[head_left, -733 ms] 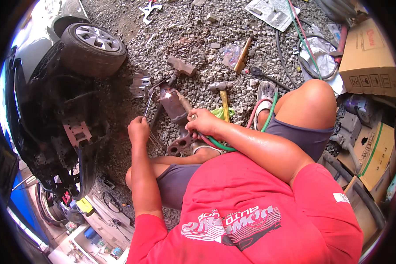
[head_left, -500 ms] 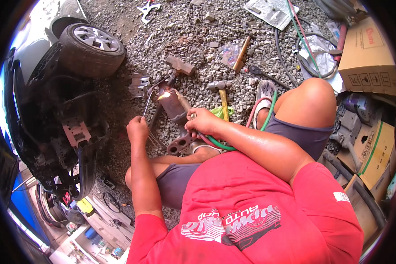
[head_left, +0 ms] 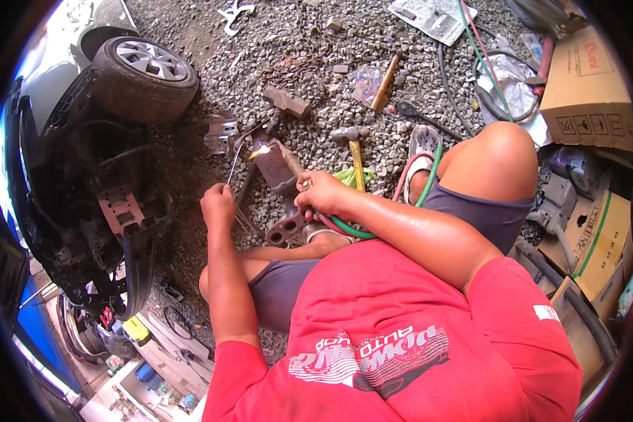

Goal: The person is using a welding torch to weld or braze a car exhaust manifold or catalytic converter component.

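Note:
My right hand [head_left: 319,193] is closed around a gas torch [head_left: 290,160], whose red and green hoses [head_left: 352,229] trail past my lap. A small orange flame [head_left: 259,152] burns at the torch tip, against the upper end of an exhaust pipe section [head_left: 275,173]. That section has a rusty flange [head_left: 286,230] at its near end and lies on the gravel between my legs. Pinched in my left hand [head_left: 219,205] is a thin metal rod [head_left: 236,163], its far end close to the flame. Further thin rods [head_left: 246,223] lie beside the pipe.
A sledgehammer head [head_left: 287,103] rests on the gravel [head_left: 288,49] beyond the pipe. A yellow-handled hammer [head_left: 357,160] lies right of it, and a wooden handle [head_left: 387,83] farther off. At left stands a car with its wheel [head_left: 145,79]; cardboard boxes [head_left: 589,91] are at right.
The flame's bright glow has shrunk to a smaller orange flame, slightly to the left. Both hands stay in nearly the same place, still holding the torch and the rod.

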A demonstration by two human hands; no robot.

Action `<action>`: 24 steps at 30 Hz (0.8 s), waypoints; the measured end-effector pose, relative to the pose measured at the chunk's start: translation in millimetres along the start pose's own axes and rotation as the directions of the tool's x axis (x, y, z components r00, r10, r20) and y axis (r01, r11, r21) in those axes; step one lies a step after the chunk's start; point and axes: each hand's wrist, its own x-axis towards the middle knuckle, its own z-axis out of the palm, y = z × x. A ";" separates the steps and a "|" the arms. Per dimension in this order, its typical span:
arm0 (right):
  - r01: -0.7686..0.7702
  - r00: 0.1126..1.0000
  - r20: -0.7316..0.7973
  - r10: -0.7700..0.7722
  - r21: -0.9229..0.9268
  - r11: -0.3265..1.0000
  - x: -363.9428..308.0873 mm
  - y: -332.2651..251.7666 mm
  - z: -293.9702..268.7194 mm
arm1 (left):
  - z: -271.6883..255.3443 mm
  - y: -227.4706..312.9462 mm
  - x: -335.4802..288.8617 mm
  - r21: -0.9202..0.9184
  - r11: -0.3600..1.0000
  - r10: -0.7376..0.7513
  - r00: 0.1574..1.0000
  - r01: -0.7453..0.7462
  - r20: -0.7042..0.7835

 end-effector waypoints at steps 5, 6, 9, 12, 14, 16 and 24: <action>-0.001 1.000 -0.003 0.001 -0.002 1.000 -1.1 -0.4 0.4 | -0.8 1.1 -1.0 -0.003 1.000 -0.008 1.000 0.008 0.008; 0.001 1.000 -0.001 -0.001 -0.008 1.000 -1.6 -0.8 0.7 | -1.0 0.8 -1.0 -0.003 1.000 -0.008 1.000 0.008 0.007; 0.004 1.000 -0.001 -0.004 -0.013 1.000 -0.4 0.4 0.1 | 0.5 -0.1 0.0 0.005 1.000 0.000 1.000 0.000 0.004; 0.000 1.000 -0.007 0.000 -0.011 1.000 -0.3 0.6 -0.1 | 1.0 0.0 0.6 0.012 1.000 0.013 1.000 -0.013 -0.002; -0.001 1.000 -0.006 0.001 -0.009 1.000 -1.8 -0.7 1.0 | 1.2 -1.4 0.5 0.003 1.000 0.014 1.000 -0.014 0.000; -0.002 1.000 -0.007 0.002 -0.006 1.000 -2.5 -1.1 1.3 | 1.4 -1.5 0.2 0.006 1.000 0.013 1.000 -0.013 -0.001; 0.001 1.000 0.003 -0.001 0.002 1.000 0.0 0.1 0.7 | 0.0 1.0 -0.7 0.010 1.000 0.005 1.000 -0.005 0.005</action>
